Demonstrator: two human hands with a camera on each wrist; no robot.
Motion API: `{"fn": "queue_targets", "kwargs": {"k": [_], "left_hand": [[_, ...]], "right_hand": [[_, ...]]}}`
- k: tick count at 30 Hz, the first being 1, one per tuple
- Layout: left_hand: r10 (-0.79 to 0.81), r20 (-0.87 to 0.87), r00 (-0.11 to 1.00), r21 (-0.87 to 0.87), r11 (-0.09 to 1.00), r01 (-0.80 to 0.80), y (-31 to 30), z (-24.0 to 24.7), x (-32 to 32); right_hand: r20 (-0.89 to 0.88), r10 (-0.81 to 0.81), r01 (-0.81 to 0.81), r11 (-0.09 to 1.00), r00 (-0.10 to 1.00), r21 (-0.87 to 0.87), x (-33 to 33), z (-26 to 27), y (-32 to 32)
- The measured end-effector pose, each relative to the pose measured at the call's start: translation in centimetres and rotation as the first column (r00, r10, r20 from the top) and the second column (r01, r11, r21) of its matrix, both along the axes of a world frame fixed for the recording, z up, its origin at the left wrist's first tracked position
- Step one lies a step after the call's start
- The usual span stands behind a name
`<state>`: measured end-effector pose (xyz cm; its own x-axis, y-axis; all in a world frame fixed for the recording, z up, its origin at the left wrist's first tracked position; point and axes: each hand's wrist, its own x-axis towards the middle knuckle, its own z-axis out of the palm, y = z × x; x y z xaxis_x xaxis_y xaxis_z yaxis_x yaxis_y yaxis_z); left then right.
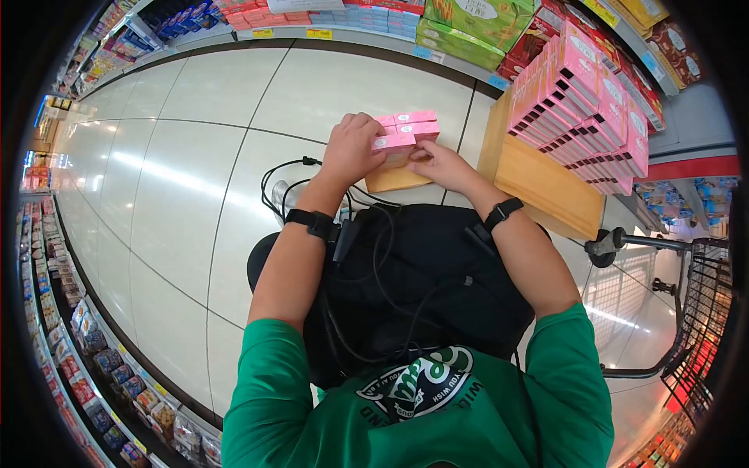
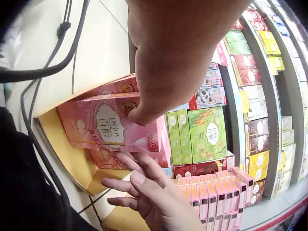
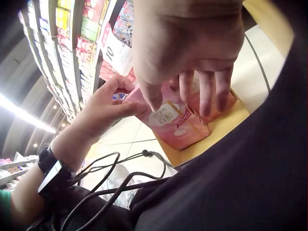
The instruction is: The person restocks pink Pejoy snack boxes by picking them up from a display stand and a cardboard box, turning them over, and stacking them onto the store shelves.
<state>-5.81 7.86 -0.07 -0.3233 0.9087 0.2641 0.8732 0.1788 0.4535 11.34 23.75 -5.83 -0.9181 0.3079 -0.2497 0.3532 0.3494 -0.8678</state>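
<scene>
In the head view my left hand (image 1: 355, 148) grips a pink snack box (image 1: 395, 142) by its left end. Its thumb lies on the face of the wrapped pink box (image 2: 110, 125) in the left wrist view, and fingers curl over the edge in the right wrist view. More pink boxes (image 1: 416, 118) stand beside it in an open cardboard carton (image 1: 396, 182) with a yellow inside. My right hand (image 1: 445, 168) is at the right end, its fingers (image 2: 130, 187) loosely extended and spread by the lower edge of the box.
On the right, a stack of pink boxes (image 1: 581, 109) rises from a larger wooden-coloured carton (image 1: 538, 183). Shelves with green boxes (image 1: 480, 23) run along the far side. A shopping cart (image 1: 706, 288) stands at right. Black cables (image 1: 382, 242) loop over my lap and the tiled floor (image 1: 187, 179).
</scene>
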Motion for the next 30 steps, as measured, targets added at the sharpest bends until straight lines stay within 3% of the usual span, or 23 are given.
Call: {"fn": "queue_targets", "kwargs": {"k": [6,10,13,15,17,18,20,21,22,24,26,27,29,30], "left_hand": [[0.101,-0.086,0.991,-0.042,0.994,-0.105,0.0,-0.4,0.6],[0.120,-0.077,0.990,-0.063,0.990,-0.125,-0.1,-1.4,0.5],[0.102,-0.085,0.991,-0.054,0.993,-0.107,0.0,-2.0,0.0],[0.057,-0.092,0.994,-0.005,0.998,-0.057,0.2,-2.4,-0.4],[0.065,-0.103,0.993,0.044,0.997,-0.061,0.7,-2.5,0.0],[0.009,-0.096,0.995,0.080,0.997,-0.002,0.8,-3.0,-0.5],[0.067,-0.052,0.996,0.006,0.998,-0.066,1.1,-2.9,-0.1],[0.056,0.007,0.998,0.029,0.998,-0.056,0.9,-3.1,-0.1],[0.034,0.027,0.999,0.033,0.999,-0.035,0.8,-3.0,0.0],[0.036,0.047,0.998,0.003,0.999,-0.036,0.4,-2.6,-0.1],[0.040,0.067,0.997,-0.009,0.999,-0.039,0.5,-2.6,0.0],[0.026,0.067,0.997,0.018,0.999,-0.027,0.7,-2.6,0.0],[0.032,0.041,0.999,-0.004,0.999,-0.032,0.5,-2.8,-0.1],[0.035,0.053,0.998,0.011,0.999,-0.036,0.3,-3.0,-0.3]], "right_hand": [[-0.003,0.168,-0.165,0.967,0.986,-0.197,0.4,-0.3,-0.8],[-0.100,0.206,-0.220,0.963,0.973,-0.156,0.4,-0.3,-1.0],[0.002,0.218,-0.217,0.975,0.976,-0.055,0.4,1.4,-1.2],[-0.098,0.118,-0.128,0.986,0.988,-0.110,0.7,3.8,-0.7],[-0.409,-0.049,-0.036,0.980,0.911,-0.197,2.2,7.2,-0.7],[-0.421,-0.139,0.079,0.984,0.896,-0.157,4.3,11.1,-0.6],[-0.436,-0.267,0.275,0.960,0.860,-0.048,10.2,16.4,2.3],[-0.558,-0.496,0.498,0.852,0.666,-0.162,13.2,17.9,3.5],[-0.644,-0.651,0.634,0.705,0.401,-0.317,15.5,19.0,4.3],[-0.743,-0.660,0.874,0.422,0.112,-0.242,21.3,20.0,9.2],[-0.787,-0.616,0.958,0.198,-0.043,-0.208,26.2,19.3,13.8],[-0.803,-0.594,0.960,0.192,-0.051,-0.203,28.3,17.8,15.6],[-0.767,-0.636,0.977,-0.096,0.085,0.188,31.2,13.9,19.3],[-0.735,-0.670,0.974,-0.083,0.104,0.213,31.4,12.6,19.7]]}}
